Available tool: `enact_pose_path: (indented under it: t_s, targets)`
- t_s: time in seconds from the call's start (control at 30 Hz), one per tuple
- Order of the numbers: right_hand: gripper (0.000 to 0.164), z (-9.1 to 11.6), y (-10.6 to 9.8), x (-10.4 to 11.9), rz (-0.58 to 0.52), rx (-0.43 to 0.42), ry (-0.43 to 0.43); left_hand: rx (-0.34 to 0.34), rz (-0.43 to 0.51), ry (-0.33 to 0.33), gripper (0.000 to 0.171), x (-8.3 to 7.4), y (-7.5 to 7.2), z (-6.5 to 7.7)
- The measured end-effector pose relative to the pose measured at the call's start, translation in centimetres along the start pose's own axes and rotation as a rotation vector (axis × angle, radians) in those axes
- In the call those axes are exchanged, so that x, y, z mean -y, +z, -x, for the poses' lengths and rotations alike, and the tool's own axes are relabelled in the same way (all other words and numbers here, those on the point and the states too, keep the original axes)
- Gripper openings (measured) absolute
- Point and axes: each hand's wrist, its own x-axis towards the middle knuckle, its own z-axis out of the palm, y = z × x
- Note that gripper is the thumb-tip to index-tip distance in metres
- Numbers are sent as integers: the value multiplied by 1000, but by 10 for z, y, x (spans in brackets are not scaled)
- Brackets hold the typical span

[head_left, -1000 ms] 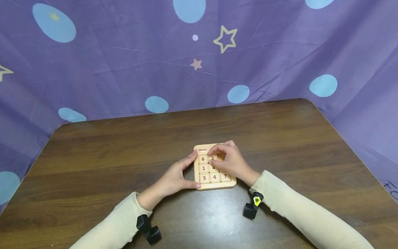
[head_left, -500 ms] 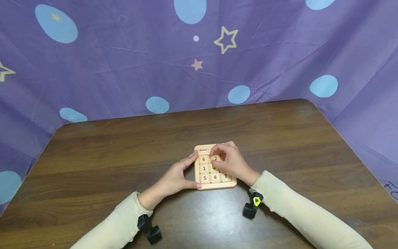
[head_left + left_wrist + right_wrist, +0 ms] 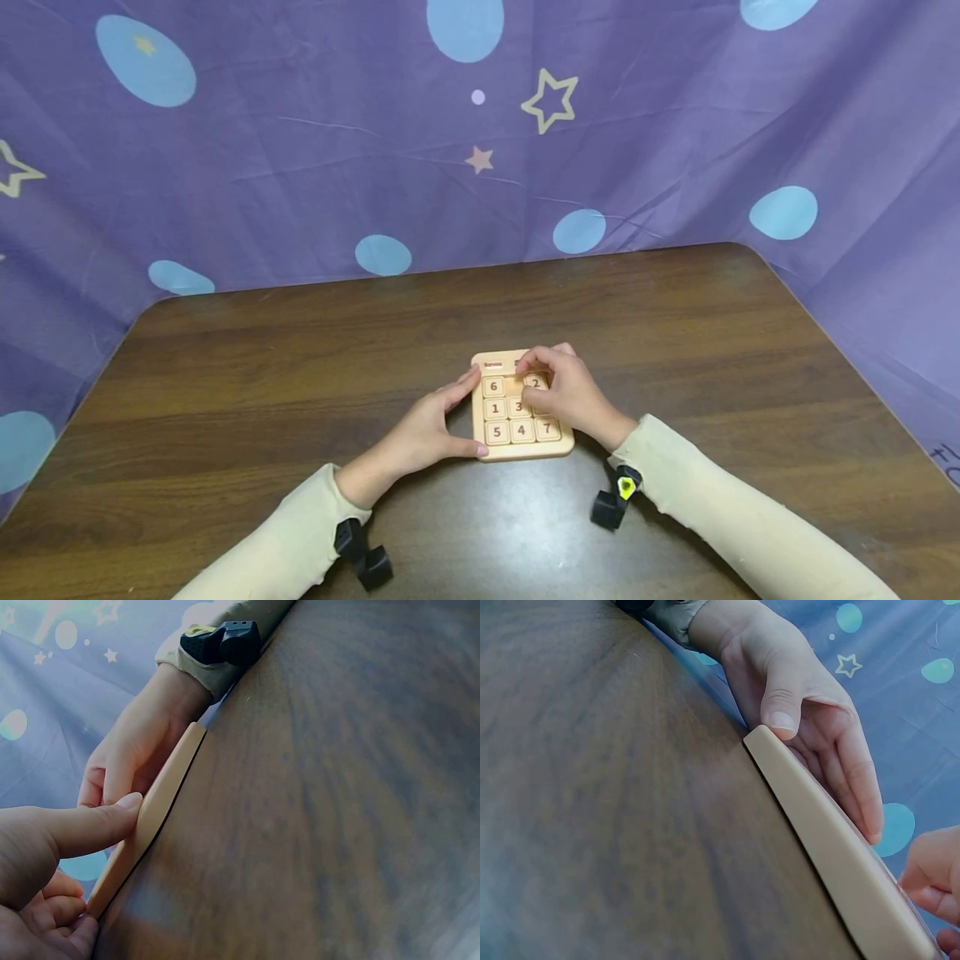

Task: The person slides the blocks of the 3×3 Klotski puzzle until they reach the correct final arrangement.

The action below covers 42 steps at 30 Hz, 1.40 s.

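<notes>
Wooden board (image 3: 525, 452), left hand (image 3: 420, 429) spread against it, right hand (image 3: 567, 388) — fingertips (image 3: 522, 364) apart beside 2-tile (image 3: 536, 382)

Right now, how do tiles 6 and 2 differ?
Tile 6 shows whole; tile 2 is partly hidden by the right hand. Tile 6 sits left of the top-row gap, tile 2 right of it. Both are pale tiles with dark numerals.

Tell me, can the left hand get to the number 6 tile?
Probably yes: the left hand touches the left edge of the board, close to the 6 tile, and nothing covers that tile.
</notes>
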Motion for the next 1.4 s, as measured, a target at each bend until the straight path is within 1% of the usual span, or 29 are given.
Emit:
enact_pose_path:
  t_s: [0.2,0.27,0.57,0.63,0.8,1.03,1.23,1.4]
  targets:
    - [19,-2,4,2,-110,8,-16,0,-20,-3,99,0,0,0]
    - [19,-3,5,3,-119,17,-31,1,-26,-2,99,-1,0,0]
    - [21,-8,11,9,-17,42,-79,-11,2,24,98,1,1,0]
    - [22,-9,13,11,-12,53,-86,-13,3,28,98,1,0,0]
    - [20,-11,17,15,-15,71,-74,-14,3,34,99,1,0,0]
    - [20,-11,21,18,37,44,-80,-16,20,28,99,-1,0,0]
    - [19,-12,23,19,73,17,-58,-10,26,24,99,-2,0,0]
    - [20,-13,24,18,90,15,-54,-7,20,24,98,-1,0,0]
